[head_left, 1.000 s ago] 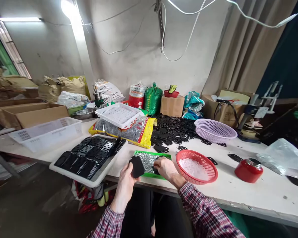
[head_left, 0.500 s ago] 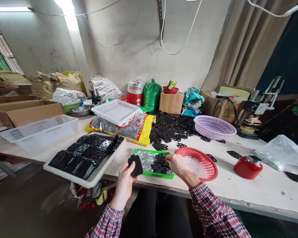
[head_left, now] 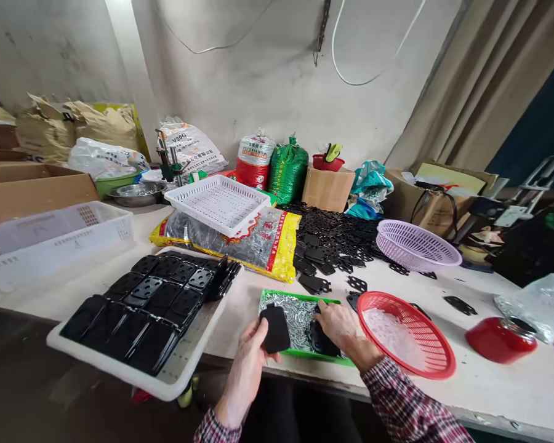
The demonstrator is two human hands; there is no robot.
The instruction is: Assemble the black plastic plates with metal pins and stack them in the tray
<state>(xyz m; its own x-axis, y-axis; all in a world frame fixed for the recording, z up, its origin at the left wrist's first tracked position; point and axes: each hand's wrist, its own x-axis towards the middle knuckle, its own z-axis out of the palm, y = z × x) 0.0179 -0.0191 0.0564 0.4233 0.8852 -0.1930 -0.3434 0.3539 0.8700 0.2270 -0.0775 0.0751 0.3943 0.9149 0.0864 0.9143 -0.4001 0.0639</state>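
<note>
My left hand (head_left: 248,363) is closed on a flat black plastic plate (head_left: 276,328) with rounded corners, held upright beside a shallow green tray (head_left: 300,354). Small silvery metal pins (head_left: 295,317) fill much of that tray. At its right end, my right hand (head_left: 344,326) reaches in with bent fingers pressed together. Below those fingers lie black plates (head_left: 323,341), partly covered by the hand. What the right fingertips pinch, if anything, is hidden.
A white tray (head_left: 166,389) of stacked black plates stands left. A red basket (head_left: 445,363) with whitish translucent pieces sits right, beside a red jar (head_left: 498,341). Behind are a purple basket (head_left: 418,246), a heap of black plates (head_left: 337,231) and a white basket (head_left: 219,203).
The view has shifted, so the table looks nearer. My right hand has lowered over the black plates in the green tray. My left hand still holds its plate, now closer to the tray.
</note>
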